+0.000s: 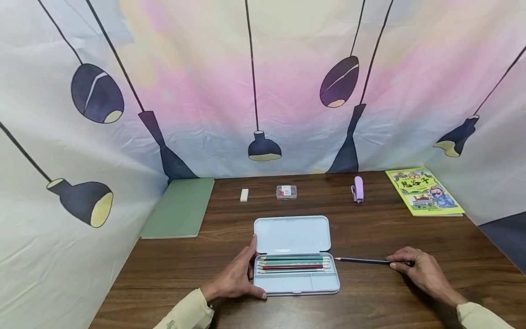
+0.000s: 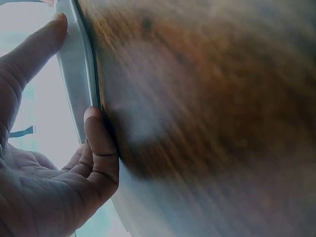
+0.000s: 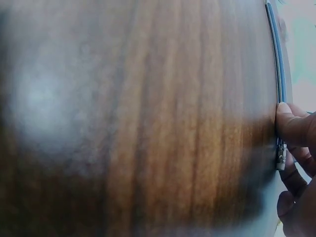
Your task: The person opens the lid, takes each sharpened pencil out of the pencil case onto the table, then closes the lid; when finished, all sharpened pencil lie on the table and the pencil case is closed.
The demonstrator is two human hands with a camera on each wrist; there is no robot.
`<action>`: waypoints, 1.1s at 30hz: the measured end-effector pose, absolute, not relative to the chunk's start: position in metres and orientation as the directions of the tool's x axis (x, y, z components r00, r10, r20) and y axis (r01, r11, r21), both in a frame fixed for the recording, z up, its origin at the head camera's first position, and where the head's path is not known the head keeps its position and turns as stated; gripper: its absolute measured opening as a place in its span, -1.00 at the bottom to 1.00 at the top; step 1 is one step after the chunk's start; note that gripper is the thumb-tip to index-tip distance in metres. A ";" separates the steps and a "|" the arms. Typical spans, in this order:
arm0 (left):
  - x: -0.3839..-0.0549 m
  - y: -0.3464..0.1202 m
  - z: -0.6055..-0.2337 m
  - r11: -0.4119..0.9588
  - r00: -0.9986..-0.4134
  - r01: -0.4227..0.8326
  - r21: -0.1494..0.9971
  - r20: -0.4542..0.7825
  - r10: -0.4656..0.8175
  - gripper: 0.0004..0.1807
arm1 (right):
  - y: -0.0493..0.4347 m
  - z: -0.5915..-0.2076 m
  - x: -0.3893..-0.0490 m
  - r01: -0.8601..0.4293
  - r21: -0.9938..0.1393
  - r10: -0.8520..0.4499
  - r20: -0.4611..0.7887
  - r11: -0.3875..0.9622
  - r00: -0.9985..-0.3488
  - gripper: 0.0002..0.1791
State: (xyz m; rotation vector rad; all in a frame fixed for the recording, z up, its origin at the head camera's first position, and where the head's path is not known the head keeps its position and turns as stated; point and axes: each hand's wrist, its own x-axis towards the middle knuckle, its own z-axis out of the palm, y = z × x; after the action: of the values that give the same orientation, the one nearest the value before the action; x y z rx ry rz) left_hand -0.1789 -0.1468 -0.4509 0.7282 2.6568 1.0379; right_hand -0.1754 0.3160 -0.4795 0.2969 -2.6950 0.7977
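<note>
Cream cloth sleeves (image 1: 186, 313) come up from the bottom, with a bare left hand (image 1: 236, 276) and a bare right hand (image 1: 427, 273) past them. The left hand grips the left side of an open, pale blue-white pencil case (image 1: 283, 285), its thumb on the near corner. The right hand pinches a thin, dark blue pencil (image 1: 361, 261) near its back end. Its sharp tip points left, just beside the case's right side. Green and red pencils (image 1: 291, 266) lie in a row inside the case.

From the head, fingers hide the pencil's back end. The right wrist view shows a silver band and pale eraser tip there. The left wrist view shows a bent finger against the case's side, low by the wood.

Brown wooden table (image 1: 357, 228) shows between the case and the right hand, and behind the lid too. The table's right edge is well apart from that hand. A yellow picture book (image 1: 425, 192) lies near that edge; a flat green book (image 1: 178, 208) lies along the left edge.
</note>
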 end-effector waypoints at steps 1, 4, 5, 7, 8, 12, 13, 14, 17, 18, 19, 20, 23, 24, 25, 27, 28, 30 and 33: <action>-0.179 -0.147 -0.451 0.632 -0.859 0.372 0.680 -0.006 0.512 0.48 | 0.316 -0.480 -0.175 -0.282 -0.496 -0.107 0.351 0.821 -0.930 -0.83; -0.179 -0.148 -0.451 0.630 -0.860 0.369 0.684 -0.007 0.511 0.48 | 0.315 -0.480 -0.176 -0.279 -0.504 -0.109 0.341 0.817 -0.934 -0.83; -0.179 -0.148 -0.451 0.629 -0.860 0.367 0.686 -0.008 0.511 0.48 | 0.315 -0.479 -0.176 -0.278 -0.506 -0.109 0.337 0.817 -0.935 -0.84; -0.179 -0.148 -0.451 0.631 -0.860 0.367 0.683 -0.009 0.509 0.48 | 0.315 -0.478 -0.176 -0.276 -0.509 -0.113 0.328 0.815 -0.938 -0.84; -0.178 -0.148 -0.451 0.633 -0.861 0.367 0.682 -0.009 0.509 0.48 | 0.314 -0.478 -0.176 -0.274 -0.510 -0.114 0.324 0.815 -0.939 -0.84; -0.178 -0.148 -0.450 0.634 -0.861 0.367 0.681 -0.010 0.509 0.48 | 0.313 -0.475 -0.178 -0.257 -0.505 -0.117 0.292 0.824 -0.949 -0.85; -0.178 -0.148 -0.450 0.632 -0.860 0.367 0.683 -0.009 0.510 0.48 | 0.312 -0.474 -0.179 -0.258 -0.504 -0.120 0.290 0.825 -0.950 -0.84; -0.178 -0.148 -0.450 0.630 -0.859 0.366 0.685 -0.010 0.511 0.48 | 0.311 -0.473 -0.180 -0.258 -0.504 -0.122 0.288 0.824 -0.950 -0.84; -0.178 -0.148 -0.451 0.626 -0.858 0.366 0.689 -0.010 0.514 0.48 | 0.306 -0.467 -0.181 -0.275 -0.506 -0.135 0.296 0.818 -0.946 -0.84; -0.178 -0.148 -0.451 0.625 -0.858 0.366 0.689 -0.010 0.514 0.48 | 0.303 -0.465 -0.182 -0.287 -0.505 -0.141 0.307 0.814 -0.941 -0.84; -0.178 -0.148 -0.450 0.625 -0.858 0.365 0.690 -0.011 0.513 0.48 | 0.300 -0.463 -0.183 -0.304 -0.506 -0.150 0.324 0.807 -0.934 -0.84; -0.178 -0.148 -0.450 0.626 -0.859 0.364 0.690 -0.013 0.512 0.48 | 0.297 -0.460 -0.184 -0.324 -0.507 -0.160 0.340 0.799 -0.927 -0.84; -0.178 -0.148 -0.450 0.631 -0.861 0.363 0.686 -0.013 0.509 0.48 | 0.285 -0.454 -0.188 -0.376 -0.509 -0.188 0.382 0.774 -0.905 -0.84; -0.178 -0.148 -0.450 0.632 -0.861 0.364 0.684 -0.013 0.508 0.48 | 0.281 -0.453 -0.189 -0.389 -0.513 -0.196 0.391 0.765 -0.899 -0.84; -0.177 -0.148 -0.450 0.634 -0.861 0.362 0.684 -0.015 0.508 0.48 | 0.276 -0.451 -0.191 -0.398 -0.519 -0.202 0.393 0.757 -0.897 -0.83; -0.177 -0.148 -0.449 0.633 -0.861 0.361 0.684 -0.015 0.508 0.48 | 0.267 -0.448 -0.193 -0.391 -0.534 -0.208 0.371 0.749 -0.905 -0.82; -0.177 -0.148 -0.449 0.632 -0.861 0.362 0.685 -0.015 0.509 0.47 | 0.263 -0.446 -0.195 -0.385 -0.543 -0.209 0.358 0.747 -0.910 -0.82; -0.178 -0.147 -0.450 0.632 -0.861 0.362 0.685 -0.015 0.509 0.47 | 0.253 -0.443 -0.198 -0.375 -0.560 -0.216 0.331 0.739 -0.919 -0.82; -0.178 -0.147 -0.450 0.633 -0.860 0.366 0.682 -0.012 0.510 0.48 | 0.239 -0.440 -0.202 -0.401 -0.575 -0.241 0.336 0.713 -0.910 -0.82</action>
State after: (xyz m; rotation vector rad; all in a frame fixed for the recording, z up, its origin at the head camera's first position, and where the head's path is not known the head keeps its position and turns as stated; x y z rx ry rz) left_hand -0.1779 -0.1470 -0.4500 0.7207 2.6505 1.0393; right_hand -0.2017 0.2391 -0.4403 0.5113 -2.6836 0.9816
